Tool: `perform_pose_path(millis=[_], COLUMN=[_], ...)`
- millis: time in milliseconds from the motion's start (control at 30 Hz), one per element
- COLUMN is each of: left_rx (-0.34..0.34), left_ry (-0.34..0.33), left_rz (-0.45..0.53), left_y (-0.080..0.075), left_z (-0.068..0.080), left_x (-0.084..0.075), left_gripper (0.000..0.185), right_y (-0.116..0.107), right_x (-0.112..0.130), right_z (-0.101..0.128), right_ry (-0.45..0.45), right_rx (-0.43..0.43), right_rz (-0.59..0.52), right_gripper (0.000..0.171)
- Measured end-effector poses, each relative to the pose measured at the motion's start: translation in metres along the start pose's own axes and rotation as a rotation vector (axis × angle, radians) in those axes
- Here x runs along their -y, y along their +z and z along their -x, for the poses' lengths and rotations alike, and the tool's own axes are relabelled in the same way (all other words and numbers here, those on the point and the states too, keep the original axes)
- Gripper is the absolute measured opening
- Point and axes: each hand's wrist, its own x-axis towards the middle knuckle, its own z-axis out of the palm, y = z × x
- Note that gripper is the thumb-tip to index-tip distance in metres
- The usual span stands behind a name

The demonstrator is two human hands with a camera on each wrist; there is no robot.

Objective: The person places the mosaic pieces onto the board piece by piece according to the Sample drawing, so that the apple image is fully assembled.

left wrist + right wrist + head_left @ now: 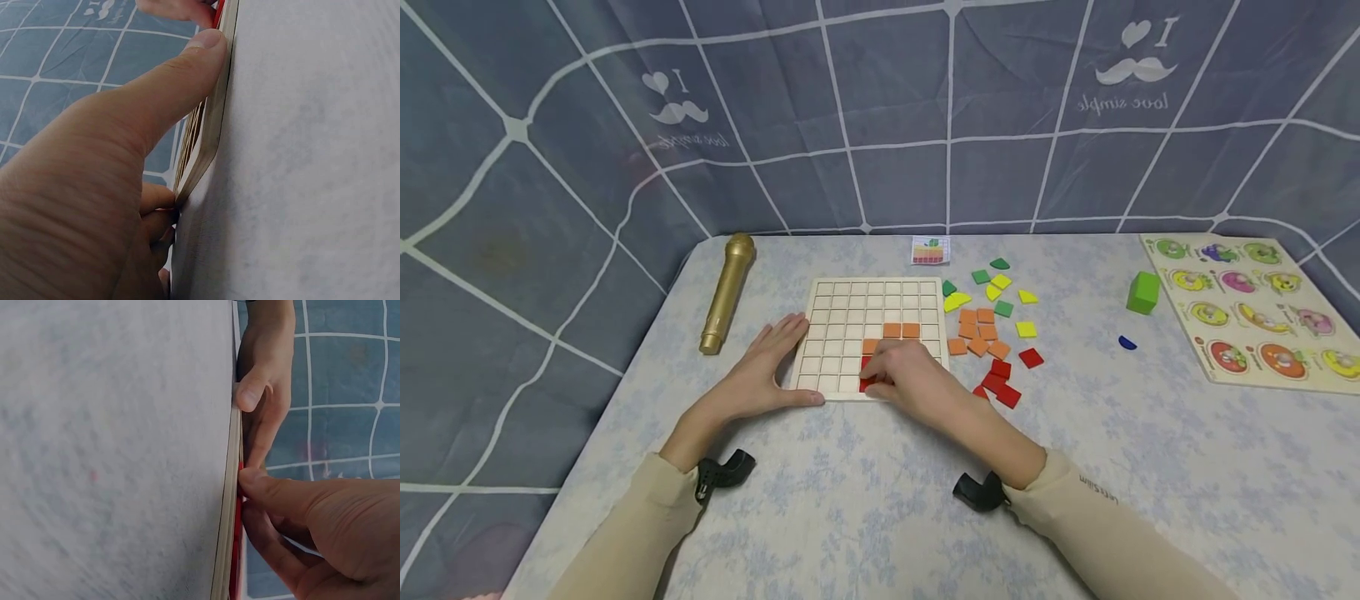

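Observation:
A wooden grid board (838, 312) lies flat on the table, with several orange tiles (901, 331) in its squares. My left hand (760, 379) is spread at the board's lower left corner, fingers along the left side and thumb (200, 53) against the front edge. Over the lower part of the grid, my right hand (917, 379) pinches a red square tile (864, 386) between thumb and fingers, right at the board's surface. More red tiles (235, 550) show along the board in the right wrist view; the right hand hides part of that row from above.
Loose orange tiles (967, 330), red tiles (994, 382), yellow pieces (1026, 330) and green pieces (1003, 309) lie right of the board. A small pattern card (930, 250) sits behind it. A gold microphone (727, 292), green block (1143, 292) and fruit board (1262, 312) stand farther out.

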Motion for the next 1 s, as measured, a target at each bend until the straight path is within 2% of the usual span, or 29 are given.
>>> perform_pose_path(millis=[133, 267, 667, 1000], left_rx=[0.002, 0.001, 0.002, 0.004], left_ry=[-0.003, -0.010, -0.011, -0.010], left_rz=[0.002, 0.000, -0.003, -0.002], left_y=[0.001, 0.001, 0.001, 0.000], left_z=[0.001, 0.000, 0.000, -0.001], left_x=[-0.001, -0.001, 0.002, 0.001], left_gripper=[0.123, 0.124, 0.124, 0.124], right_y=[0.000, -0.006, -0.047, -0.070], right_x=[0.001, 0.000, -0.030, -0.045], right_z=[0.001, 0.001, 0.003, 0.018], right_ry=[0.014, 0.029, 0.175, 0.255], right_rx=[0.000, -0.036, -0.107, -0.098], right_rz=[-0.020, -0.046, -0.067, -0.019], right_gripper=[0.010, 0.007, 0.009, 0.016])
